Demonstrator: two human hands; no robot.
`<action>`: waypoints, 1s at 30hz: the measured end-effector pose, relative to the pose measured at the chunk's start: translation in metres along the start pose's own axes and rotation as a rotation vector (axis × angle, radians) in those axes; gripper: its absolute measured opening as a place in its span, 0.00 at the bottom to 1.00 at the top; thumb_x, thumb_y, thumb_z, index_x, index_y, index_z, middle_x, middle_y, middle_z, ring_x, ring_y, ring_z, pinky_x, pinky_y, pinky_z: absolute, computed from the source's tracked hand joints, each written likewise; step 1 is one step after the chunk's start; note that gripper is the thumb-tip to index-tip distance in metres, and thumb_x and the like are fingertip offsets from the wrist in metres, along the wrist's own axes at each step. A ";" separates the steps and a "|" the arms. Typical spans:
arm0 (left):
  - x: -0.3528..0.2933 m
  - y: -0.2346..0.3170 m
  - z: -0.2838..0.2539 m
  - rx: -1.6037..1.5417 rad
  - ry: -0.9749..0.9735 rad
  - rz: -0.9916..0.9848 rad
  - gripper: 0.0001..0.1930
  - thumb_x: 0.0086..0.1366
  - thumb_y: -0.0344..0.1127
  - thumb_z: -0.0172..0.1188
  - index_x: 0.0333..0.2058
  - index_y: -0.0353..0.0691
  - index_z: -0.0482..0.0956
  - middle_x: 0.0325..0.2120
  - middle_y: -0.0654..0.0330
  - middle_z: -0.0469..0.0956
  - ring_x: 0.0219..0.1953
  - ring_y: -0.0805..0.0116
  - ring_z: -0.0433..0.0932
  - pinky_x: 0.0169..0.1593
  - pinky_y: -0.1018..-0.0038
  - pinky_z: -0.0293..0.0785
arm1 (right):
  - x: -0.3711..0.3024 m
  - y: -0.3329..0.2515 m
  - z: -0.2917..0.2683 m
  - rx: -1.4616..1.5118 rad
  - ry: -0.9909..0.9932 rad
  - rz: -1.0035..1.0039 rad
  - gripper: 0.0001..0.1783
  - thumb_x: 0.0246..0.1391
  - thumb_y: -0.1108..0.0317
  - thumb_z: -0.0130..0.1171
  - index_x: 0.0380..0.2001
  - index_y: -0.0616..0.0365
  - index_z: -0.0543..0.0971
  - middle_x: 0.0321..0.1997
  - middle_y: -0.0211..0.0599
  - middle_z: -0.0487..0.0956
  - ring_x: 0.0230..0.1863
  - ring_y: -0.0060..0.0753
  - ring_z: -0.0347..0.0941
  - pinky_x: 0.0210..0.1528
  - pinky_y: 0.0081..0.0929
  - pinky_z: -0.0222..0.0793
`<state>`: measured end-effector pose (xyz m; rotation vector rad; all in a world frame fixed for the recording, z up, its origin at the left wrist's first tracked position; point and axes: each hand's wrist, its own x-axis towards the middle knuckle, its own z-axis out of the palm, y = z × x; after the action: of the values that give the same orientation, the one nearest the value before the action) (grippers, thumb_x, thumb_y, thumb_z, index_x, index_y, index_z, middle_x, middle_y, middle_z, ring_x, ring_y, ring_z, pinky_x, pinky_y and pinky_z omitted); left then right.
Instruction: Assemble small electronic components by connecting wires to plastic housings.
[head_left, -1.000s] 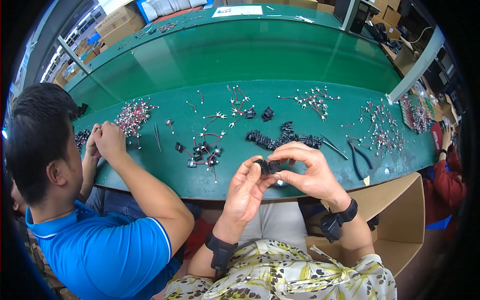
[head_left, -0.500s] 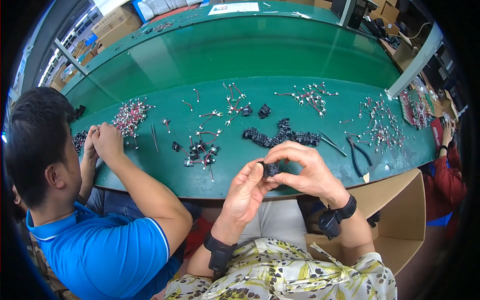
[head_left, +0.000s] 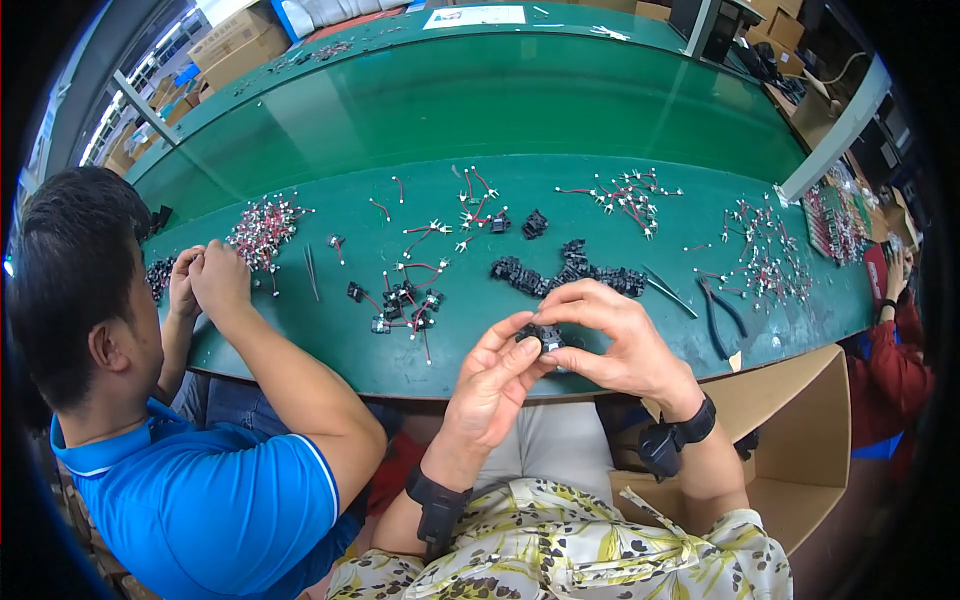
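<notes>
A small black plastic part (head_left: 546,337) is pinched between my two hands, just above the near edge of the green workbench (head_left: 480,378). My left hand (head_left: 495,378) grips it from the left with thumb and fingertips. From the right, the thumb and forefinger of my right hand (head_left: 625,345) close on the same part. My fingers cover much of it. Beyond my hands lies a crooked row of similar black parts (head_left: 575,270). To the left, a cluster of black parts with red wires (head_left: 405,305) rests on the bench.
Tweezers (head_left: 670,293) and dark-handled pliers (head_left: 720,315) lie to the right, near heaps of red-and-white wire leads (head_left: 755,250). An open cardboard box (head_left: 800,450) stands by my right arm. A co-worker in a blue shirt (head_left: 215,510) sits close on my left; another person's red sleeve (head_left: 890,365) shows far right.
The black part has turned slightly between my fingers, and my left fingertips have shifted up over it. The whole view has moved a little.
</notes>
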<state>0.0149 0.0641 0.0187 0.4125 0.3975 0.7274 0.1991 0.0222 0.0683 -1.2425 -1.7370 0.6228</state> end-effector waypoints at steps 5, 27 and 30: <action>0.000 -0.001 0.005 0.185 0.047 0.137 0.18 0.68 0.24 0.55 0.55 0.35 0.68 0.44 0.56 0.78 0.45 0.67 0.79 0.52 0.70 0.77 | 0.001 -0.012 0.000 -0.212 0.043 -0.034 0.23 0.43 0.72 0.70 0.46 0.54 0.80 0.45 0.39 0.75 0.47 0.42 0.75 0.47 0.34 0.73; 0.003 -0.002 -0.002 0.088 -0.003 -0.023 0.16 0.72 0.33 0.53 0.56 0.36 0.71 0.45 0.57 0.78 0.45 0.69 0.80 0.52 0.68 0.78 | -0.002 -0.001 -0.005 -0.020 -0.036 0.096 0.21 0.42 0.69 0.73 0.44 0.57 0.82 0.40 0.35 0.77 0.36 0.29 0.74 0.34 0.23 0.72; 0.001 -0.001 0.001 0.114 -0.015 -0.027 0.17 0.72 0.33 0.53 0.56 0.35 0.71 0.46 0.56 0.78 0.46 0.68 0.80 0.52 0.67 0.79 | -0.001 0.001 -0.005 0.016 -0.038 0.099 0.20 0.42 0.70 0.73 0.43 0.57 0.82 0.40 0.35 0.77 0.35 0.27 0.74 0.34 0.23 0.71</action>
<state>0.0164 0.0638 0.0184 0.5190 0.4310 0.6773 0.2042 0.0207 0.0699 -1.3193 -1.7064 0.7208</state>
